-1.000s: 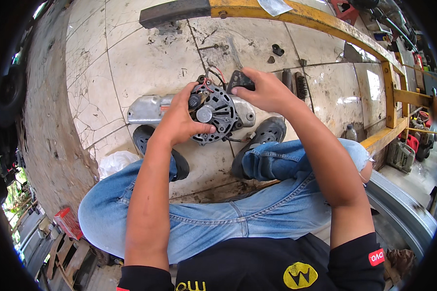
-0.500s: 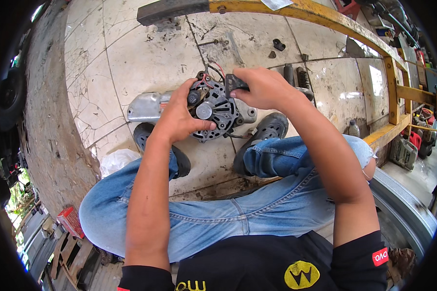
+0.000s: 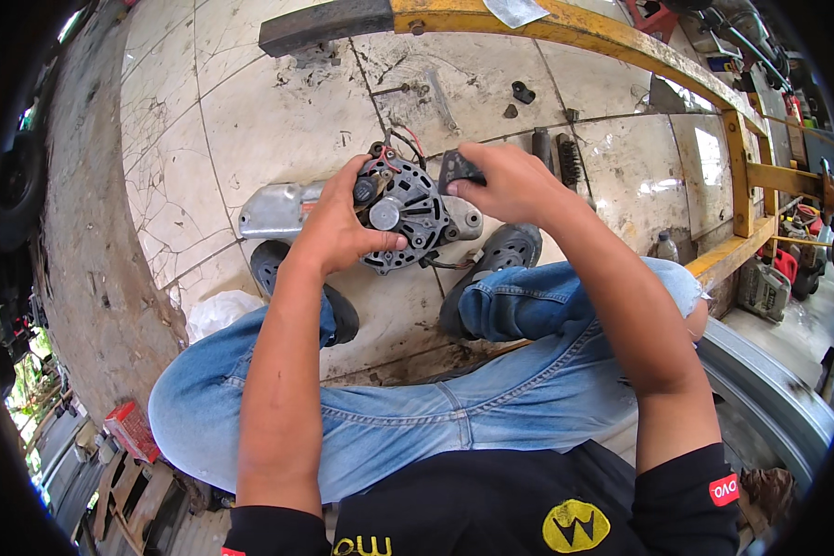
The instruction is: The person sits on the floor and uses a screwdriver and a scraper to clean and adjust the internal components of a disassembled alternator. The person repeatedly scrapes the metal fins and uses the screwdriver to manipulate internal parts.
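Observation:
A grey alternator [image 3: 419, 204] with a slotted, vented housing and a round metal hub rests on a long silvery metal part [image 3: 273, 213] on the tiled floor between my feet. My left hand [image 3: 336, 222] grips its left side, thumb across the lower front and fingers behind the upper edge. Thin red and black wires [image 3: 408, 139] stick up from its top. Just right of the housing, my right hand [image 3: 505, 185] pinches a small, flat black piece [image 3: 456, 170]; its exact kind is unclear. A slim gap shows between that piece and the alternator.
A yellow steel frame [image 3: 584, 35] arches over the far floor and down the right. Beyond my right hand lie a dark spring-like part [image 3: 568, 159] and a small black part [image 3: 523, 93]. A plastic bottle [image 3: 667, 246] stands by my right knee, a white bag [image 3: 221, 315] near my left.
My right hand has drawn the black piece slightly right, away from the alternator's edge, and tilted it. My left hand keeps its grip. The whole view has shifted a little.

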Available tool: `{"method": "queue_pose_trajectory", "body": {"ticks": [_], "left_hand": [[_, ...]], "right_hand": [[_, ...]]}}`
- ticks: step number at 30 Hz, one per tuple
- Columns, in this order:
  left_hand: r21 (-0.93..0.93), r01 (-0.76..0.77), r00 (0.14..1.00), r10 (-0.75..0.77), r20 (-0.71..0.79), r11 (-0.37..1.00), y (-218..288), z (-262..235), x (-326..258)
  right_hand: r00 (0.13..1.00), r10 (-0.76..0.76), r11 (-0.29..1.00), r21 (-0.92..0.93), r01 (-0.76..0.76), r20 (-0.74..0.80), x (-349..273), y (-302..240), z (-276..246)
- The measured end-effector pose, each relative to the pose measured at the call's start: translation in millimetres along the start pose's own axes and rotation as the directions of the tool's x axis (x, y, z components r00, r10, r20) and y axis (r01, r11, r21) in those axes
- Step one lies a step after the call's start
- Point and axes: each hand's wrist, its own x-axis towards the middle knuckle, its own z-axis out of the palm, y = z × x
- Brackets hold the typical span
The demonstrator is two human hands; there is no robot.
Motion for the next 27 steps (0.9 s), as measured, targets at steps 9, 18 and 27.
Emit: {"method": "queue_pose_trajectory", "body": {"ticks": [9, 18, 27], "left_hand": [[0.045, -0.01, 0.996, 0.014, -0.085, 0.999, -1.8, 6.4, -1.8], [-0.025, -0.01, 0.994, 0.007, -0.108, 1.0, 1.7, 8.7, -7.0], [-0.047, 0.029, 0.993, -0.034, -0.11, 0.998, 6.6, 11.1, -8.0]], "right_hand": [[0.988, 0.124, 0.971, 0.217, -0.102, -0.089, -2.8, -6.4, 20.2], [0.983, 0.101, 0.974, 0.215, -0.067, -0.152, -7.5, -7.3, 32.5], [0.978, 0.107, 0.966, 0.251, -0.06, -0.178, -6.9, -7.5, 36.8]]}}
